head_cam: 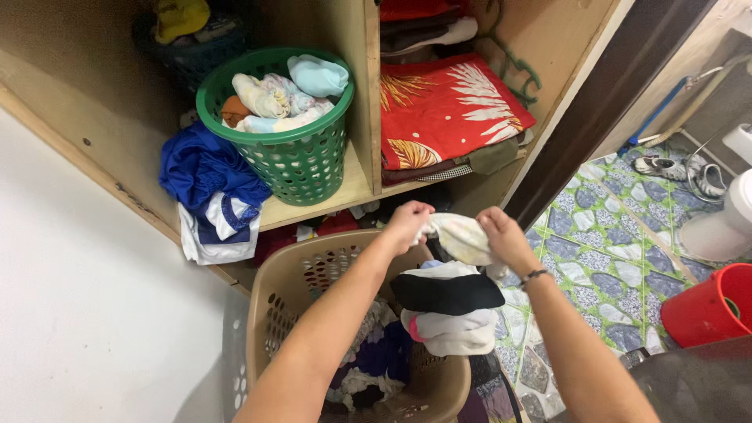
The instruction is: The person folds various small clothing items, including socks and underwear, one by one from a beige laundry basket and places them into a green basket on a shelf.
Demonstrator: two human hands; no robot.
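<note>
shelf: a plain wooden shelf board [345,192] split by 1 upright divider [370,94].
landmark: the green basket [301,164], standing on the board just left of the divider, full of pale rolled clothes.
left of the basket: a blue and white garment [210,188] hanging over the board's edge.
right of the basket, past the divider: a red patterned cloth [446,106] on folded fabrics.
floor: patterned tiles [595,243] carrying 1 red bucket [705,305].
</note>
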